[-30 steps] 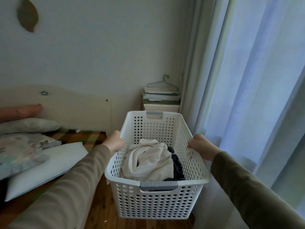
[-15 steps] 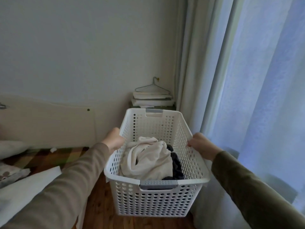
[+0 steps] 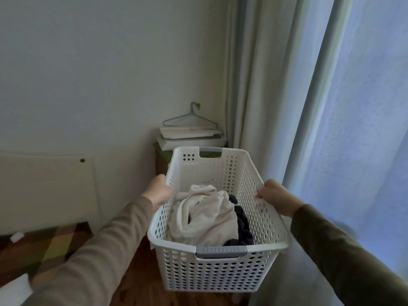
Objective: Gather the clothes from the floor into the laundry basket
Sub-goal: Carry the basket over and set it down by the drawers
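Note:
A white perforated laundry basket (image 3: 216, 272) with grey handles hangs in front of me, above the wooden floor. My left hand (image 3: 159, 191) grips its left rim and my right hand (image 3: 274, 198) grips its right rim. Inside lie a crumpled cream garment (image 3: 205, 215) and, to its right, a dark navy garment (image 3: 242, 226). No clothes show on the visible floor.
Pale curtains (image 3: 265, 107) hang at the right, close to the basket. In the corner behind the basket, folded white items (image 3: 189, 138) sit stacked with a wire hanger (image 3: 189, 120) above. A bed with a checked cover (image 3: 44, 246) and light headboard (image 3: 44, 188) lies at the left.
The view has swung right and toward the corner; the pillows and most of the bed have left the frame. Both hands keep the same hold on the basket rims.

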Tool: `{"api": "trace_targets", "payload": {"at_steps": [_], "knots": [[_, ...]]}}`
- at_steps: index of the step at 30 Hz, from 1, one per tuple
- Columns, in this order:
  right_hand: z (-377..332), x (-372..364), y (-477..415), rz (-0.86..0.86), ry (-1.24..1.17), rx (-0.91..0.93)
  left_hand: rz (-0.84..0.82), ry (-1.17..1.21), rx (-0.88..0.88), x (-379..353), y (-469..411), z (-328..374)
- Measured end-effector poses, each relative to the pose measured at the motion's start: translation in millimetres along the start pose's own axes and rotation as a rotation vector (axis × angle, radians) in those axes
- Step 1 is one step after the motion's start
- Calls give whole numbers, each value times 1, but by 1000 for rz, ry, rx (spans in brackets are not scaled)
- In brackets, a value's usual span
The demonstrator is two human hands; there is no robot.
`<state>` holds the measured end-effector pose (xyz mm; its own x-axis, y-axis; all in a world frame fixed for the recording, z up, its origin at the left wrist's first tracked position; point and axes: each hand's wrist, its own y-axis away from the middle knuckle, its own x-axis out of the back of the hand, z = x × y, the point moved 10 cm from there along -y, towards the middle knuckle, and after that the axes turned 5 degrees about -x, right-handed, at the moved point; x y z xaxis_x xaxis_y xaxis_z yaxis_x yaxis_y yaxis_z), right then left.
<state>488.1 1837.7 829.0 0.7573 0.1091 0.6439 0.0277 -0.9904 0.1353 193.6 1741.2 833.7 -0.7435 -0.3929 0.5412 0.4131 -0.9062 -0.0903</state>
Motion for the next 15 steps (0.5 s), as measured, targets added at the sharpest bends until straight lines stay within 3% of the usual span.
{"api": "trace_targets", "payload": {"at_steps": [9,15], "knots": [[-32,-15,-78,117,13,-95,-136,27,-83,-12,-112,5],[-29,-32,-108,221,-158,-183,-270,14,-145,-27,-182,1]]}}
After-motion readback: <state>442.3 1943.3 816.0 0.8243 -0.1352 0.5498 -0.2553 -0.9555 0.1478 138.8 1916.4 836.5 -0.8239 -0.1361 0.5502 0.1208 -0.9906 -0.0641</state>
